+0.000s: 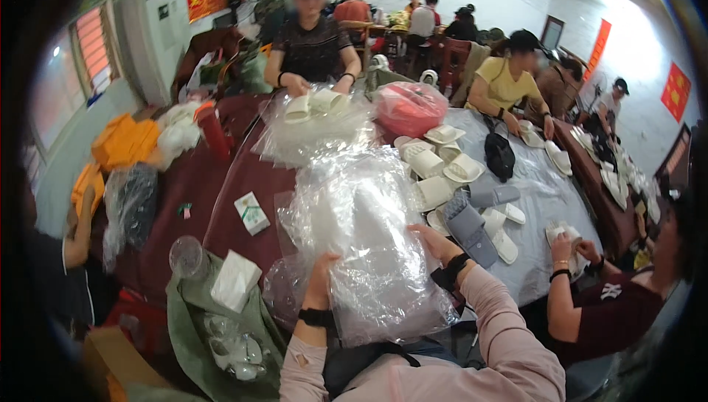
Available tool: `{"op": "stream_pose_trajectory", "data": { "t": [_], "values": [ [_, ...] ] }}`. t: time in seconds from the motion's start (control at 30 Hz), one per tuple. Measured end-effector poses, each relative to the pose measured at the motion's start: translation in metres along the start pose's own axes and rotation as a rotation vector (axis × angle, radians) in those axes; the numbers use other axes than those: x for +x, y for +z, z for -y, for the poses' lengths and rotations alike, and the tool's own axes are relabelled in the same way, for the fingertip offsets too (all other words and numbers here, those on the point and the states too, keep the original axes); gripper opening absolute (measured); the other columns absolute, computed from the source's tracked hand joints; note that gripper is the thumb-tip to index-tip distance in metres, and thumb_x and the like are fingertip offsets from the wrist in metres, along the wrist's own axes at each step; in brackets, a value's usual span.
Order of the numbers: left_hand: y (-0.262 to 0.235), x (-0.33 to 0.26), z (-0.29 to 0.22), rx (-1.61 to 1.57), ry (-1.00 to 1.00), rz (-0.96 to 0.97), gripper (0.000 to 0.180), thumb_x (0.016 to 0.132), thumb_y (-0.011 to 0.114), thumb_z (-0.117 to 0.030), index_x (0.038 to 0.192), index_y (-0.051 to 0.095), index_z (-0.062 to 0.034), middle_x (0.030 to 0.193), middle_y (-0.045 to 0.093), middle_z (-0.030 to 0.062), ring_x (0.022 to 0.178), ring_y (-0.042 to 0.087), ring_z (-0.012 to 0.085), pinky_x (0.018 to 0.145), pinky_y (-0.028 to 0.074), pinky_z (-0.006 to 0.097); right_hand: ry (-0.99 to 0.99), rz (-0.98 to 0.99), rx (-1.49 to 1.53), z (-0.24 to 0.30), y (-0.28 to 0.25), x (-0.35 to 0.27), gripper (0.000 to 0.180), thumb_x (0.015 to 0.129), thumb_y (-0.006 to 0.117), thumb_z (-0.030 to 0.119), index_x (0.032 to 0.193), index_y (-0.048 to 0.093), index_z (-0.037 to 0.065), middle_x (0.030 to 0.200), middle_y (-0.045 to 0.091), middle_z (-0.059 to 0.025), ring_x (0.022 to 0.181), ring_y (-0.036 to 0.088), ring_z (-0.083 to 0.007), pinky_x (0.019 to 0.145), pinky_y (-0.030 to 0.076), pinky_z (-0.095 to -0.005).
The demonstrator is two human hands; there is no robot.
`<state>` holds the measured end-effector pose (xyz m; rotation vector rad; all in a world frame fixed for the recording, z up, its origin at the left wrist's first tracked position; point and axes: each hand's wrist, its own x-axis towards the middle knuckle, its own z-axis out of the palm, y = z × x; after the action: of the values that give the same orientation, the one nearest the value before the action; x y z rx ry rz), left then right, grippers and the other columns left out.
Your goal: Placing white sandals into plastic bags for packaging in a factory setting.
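In the head view we see a stack of clear plastic bags (365, 243) in the lower centre of the frame, resting on the edge of the dark red tabletop (221, 181) and reaching down toward our lap. Our left hand (321, 273) grips the lower left edge of the bags, fingers closed on the film, a black band at the wrist. Our right hand (435, 243) holds the right edge of the same stack, fingers curled around it.

Just right of the bags, in the centre of the frame, lie white slippers (435, 170) and grey slippers (472, 217), some touching each other, on a grey cloth (546, 203). A small white and green box (252, 212) sits left of the bags, and a white tissue packet (234, 280) lies at lower left beside a clear plastic cup (186, 256).

At the upper centre a person in a dark top (313, 48) handles white slippers over more clear film. At upper right a person in a yellow shirt (505, 81) works at the tabletop. At lower right a person in a maroon shirt (612, 306) holds something white in both hands.
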<state>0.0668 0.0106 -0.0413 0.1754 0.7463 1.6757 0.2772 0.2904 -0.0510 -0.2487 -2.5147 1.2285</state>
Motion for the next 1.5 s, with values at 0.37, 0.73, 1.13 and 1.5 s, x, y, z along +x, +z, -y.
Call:
{"op": "stream_pose_trajectory", "data": {
  "t": [0.37,0.73,1.13,1.5],
  "values": [
    [0.087,-0.041,0.002,0.145,0.120,-0.284,0.034,0.078,0.052,-0.026,0.099,0.058,0.0006,0.089,0.063,0.0119,0.078,0.062,0.0255,0.072,0.052,0.035,0.488,-0.031,0.802,0.083,0.002,0.015,0.043,0.089,0.061,0.035,0.113,0.058,0.000,0.108,0.060,-0.0045,0.096,0.057,-0.0135,0.085,0.044,-0.0271],
    [0.097,-0.046,-0.007,0.205,0.196,-0.333,0.040,0.077,0.057,-0.027,0.105,0.056,0.0005,0.094,0.061,0.0130,0.081,0.061,0.0273,0.077,0.050,0.038,0.477,-0.083,1.233,0.101,0.016,0.025,0.040,0.088,0.063,0.028,0.120,0.057,0.006,0.120,0.056,-0.0050,0.109,0.051,-0.0126,0.090,0.041,-0.0293],
    [0.014,-0.008,-0.007,0.355,0.136,-0.333,0.027,0.078,0.066,-0.016,0.102,0.060,-0.0042,0.089,0.061,0.0056,0.082,0.060,0.0185,0.072,0.051,0.034,0.594,-0.500,0.003,-0.004,0.000,-0.002,0.061,0.079,0.069,0.042,0.111,0.052,-0.006,0.095,0.062,-0.0229,0.088,0.060,-0.0251,0.075,0.048,-0.0356],
    [0.013,-0.001,-0.006,0.415,0.142,-0.210,0.057,0.078,0.071,-0.013,0.128,0.044,-0.0079,0.107,0.057,0.0088,0.096,0.057,0.0225,0.077,0.052,0.039,0.488,-0.685,-0.349,-0.022,-0.079,-0.022,0.015,0.082,0.057,0.013,0.078,0.062,-0.001,0.067,0.061,-0.0079,0.063,0.057,-0.0161,0.057,0.045,-0.0332]
  ]
}}
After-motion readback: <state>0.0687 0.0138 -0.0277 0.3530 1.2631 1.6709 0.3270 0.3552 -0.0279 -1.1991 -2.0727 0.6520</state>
